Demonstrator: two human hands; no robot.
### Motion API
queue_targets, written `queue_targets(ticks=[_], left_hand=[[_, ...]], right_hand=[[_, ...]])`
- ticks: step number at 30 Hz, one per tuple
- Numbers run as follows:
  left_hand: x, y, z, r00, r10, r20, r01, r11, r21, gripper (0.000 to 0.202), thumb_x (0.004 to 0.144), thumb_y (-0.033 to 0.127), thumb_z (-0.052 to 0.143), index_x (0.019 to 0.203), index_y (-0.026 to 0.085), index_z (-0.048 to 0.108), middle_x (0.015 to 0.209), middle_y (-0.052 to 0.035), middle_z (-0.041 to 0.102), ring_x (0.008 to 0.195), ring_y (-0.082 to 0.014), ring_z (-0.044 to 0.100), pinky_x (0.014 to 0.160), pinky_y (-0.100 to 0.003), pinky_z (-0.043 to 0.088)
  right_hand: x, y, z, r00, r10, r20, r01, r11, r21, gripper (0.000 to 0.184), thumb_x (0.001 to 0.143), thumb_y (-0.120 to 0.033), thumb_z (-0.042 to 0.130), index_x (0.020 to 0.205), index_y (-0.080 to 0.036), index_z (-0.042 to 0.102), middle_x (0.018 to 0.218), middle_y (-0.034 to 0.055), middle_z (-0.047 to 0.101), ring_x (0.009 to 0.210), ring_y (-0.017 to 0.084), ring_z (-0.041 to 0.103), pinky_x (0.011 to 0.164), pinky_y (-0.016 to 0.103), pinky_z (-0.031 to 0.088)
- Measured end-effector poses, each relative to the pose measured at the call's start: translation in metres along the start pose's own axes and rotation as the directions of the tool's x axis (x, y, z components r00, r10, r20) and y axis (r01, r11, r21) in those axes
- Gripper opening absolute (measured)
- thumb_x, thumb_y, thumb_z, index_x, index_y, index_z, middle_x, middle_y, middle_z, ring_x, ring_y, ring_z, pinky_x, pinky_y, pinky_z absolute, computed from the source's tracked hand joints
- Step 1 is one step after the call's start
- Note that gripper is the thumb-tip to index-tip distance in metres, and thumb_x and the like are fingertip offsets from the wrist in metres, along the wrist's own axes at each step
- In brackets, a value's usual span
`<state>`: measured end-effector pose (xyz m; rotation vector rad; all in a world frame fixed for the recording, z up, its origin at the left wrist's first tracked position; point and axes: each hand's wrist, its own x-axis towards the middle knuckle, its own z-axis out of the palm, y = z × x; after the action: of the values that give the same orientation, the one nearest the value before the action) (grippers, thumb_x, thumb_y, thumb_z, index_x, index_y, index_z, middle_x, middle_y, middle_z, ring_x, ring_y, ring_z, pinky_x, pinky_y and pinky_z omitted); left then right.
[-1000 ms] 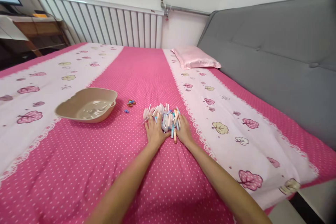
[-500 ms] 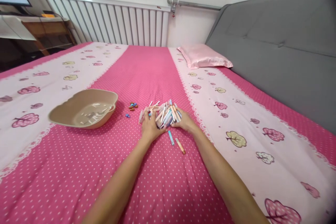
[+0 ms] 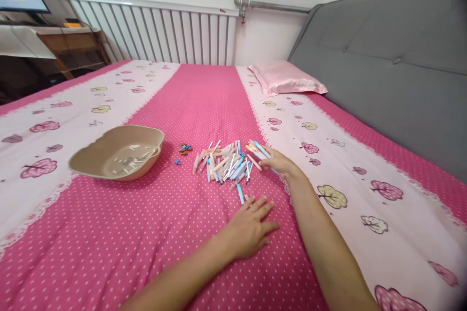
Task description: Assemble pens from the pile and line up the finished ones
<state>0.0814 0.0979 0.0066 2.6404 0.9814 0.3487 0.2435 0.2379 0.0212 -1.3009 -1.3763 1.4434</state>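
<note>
A loose pile of pastel marker pens (image 3: 228, 163) lies on the pink dotted bedspread (image 3: 175, 243). At its right side my right hand (image 3: 275, 161) is closed round several pens, blue and orange ones among them, their ends pointing left over the pile. My left hand (image 3: 251, 228) is spread palm down nearer to me, fingers apart, just over or on the bedspread. Its fingertips partly cover an orange pen. A single blue pen (image 3: 240, 194) lies just beyond those fingers, below the pile.
Left of the pile, a beige plastic basin (image 3: 95, 155) holds several small white pieces. Between the two lie small brown and blue bits (image 3: 186, 148), with one blue bit (image 3: 177, 162) apart. A pink pillow (image 3: 286, 77) rests by the grey headboard (image 3: 383, 43); a white radiator (image 3: 156, 31) lines the wall.
Both hands were cupped round the pile. My left hand has come off it toward me and to the right, opening; my right hand has moved slightly right with several pens in it.
</note>
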Motion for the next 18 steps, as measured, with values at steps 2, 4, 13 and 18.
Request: queue_targets(ticks=[2, 4, 13, 18], left_hand=[[0.007, -0.001, 0.012, 0.991, 0.133, 0.033, -0.135, 0.988, 0.073, 0.034, 0.089, 0.036, 0.046, 0.119, 0.025, 0.058, 0.134, -0.0103, 0.051, 0.129, -0.0279, 0.041, 0.106, -0.051, 0.029], [0.013, -0.016, 0.017, 0.984, 0.176, 0.014, -0.176, 0.974, 0.144, 0.03, 0.092, 0.027, 0.039, 0.116, 0.023, 0.058, 0.121, -0.0083, 0.061, 0.119, -0.0218, 0.051, 0.107, -0.049, 0.027], [0.023, -0.085, -0.035, 0.994, 0.064, -0.09, -0.064, 0.998, -0.003, 0.023, 0.086, 0.015, 0.048, 0.087, 0.023, 0.069, 0.101, -0.004, 0.071, 0.101, -0.0178, 0.062, 0.107, -0.042, 0.028], [0.049, -0.08, -0.064, 0.74, -0.547, -0.391, 0.25, 0.764, -0.595, 0.018, 0.073, 0.032, 0.065, 0.083, 0.018, 0.07, 0.084, -0.0073, 0.072, 0.079, -0.02, 0.065, 0.084, -0.037, 0.048]], right_hand=[[-0.002, -0.008, -0.006, 0.999, -0.013, -0.035, 0.014, 0.999, 0.035, 0.044, 0.052, -0.009, 0.059, 0.095, -0.016, 0.057, 0.057, -0.0075, 0.053, 0.046, 0.008, 0.042, 0.041, 0.019, 0.031], [-0.002, -0.016, -0.01, 0.997, -0.032, -0.065, 0.037, 0.996, 0.076, 0.046, 0.051, -0.01, 0.061, 0.097, -0.016, 0.056, 0.059, -0.0083, 0.05, 0.047, 0.007, 0.04, 0.042, 0.019, 0.031], [0.017, -0.042, -0.001, 0.982, -0.113, -0.155, 0.153, 0.949, 0.275, 0.052, 0.052, -0.016, 0.064, 0.103, -0.018, 0.052, 0.063, -0.0087, 0.044, 0.048, 0.005, 0.036, 0.044, 0.017, 0.03], [0.01, -0.035, 0.024, 0.972, -0.178, -0.152, 0.213, 0.944, 0.252, 0.061, 0.058, -0.016, 0.064, 0.116, -0.02, 0.049, 0.089, -0.0014, 0.058, 0.065, 0.01, 0.052, 0.055, 0.021, 0.043]])
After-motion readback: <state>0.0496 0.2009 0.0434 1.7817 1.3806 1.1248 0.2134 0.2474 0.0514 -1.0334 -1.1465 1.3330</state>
